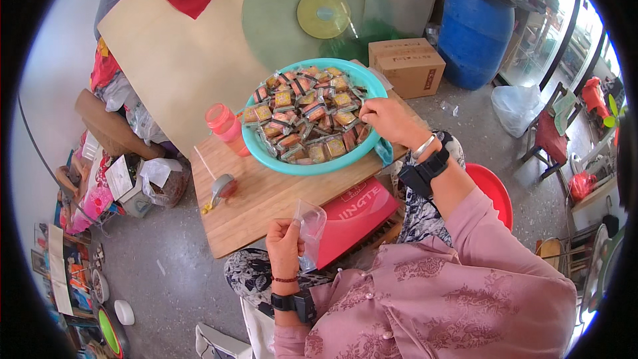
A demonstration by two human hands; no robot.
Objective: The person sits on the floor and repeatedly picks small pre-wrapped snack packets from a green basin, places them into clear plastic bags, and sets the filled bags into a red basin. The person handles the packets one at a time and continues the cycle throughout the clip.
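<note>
A turquoise basin full of small wrapped cakes or sweets stands on a wooden board. The pieces are in clear wrappers, some yellow, some reddish with dark bands. Over the basin's right rim is my right hand, fingers curled together at the edge of the heap; what they hold, if anything, is hidden. My left hand, low in front of the board, pinches a clear plastic bag by its side. The bag hangs above my lap and looks empty.
On the board are a pink-red plastic jar and a small tool with a pale stick handle. Beneath it is a red box. A red basin, a cardboard carton and a blue barrel stand to the right.
</note>
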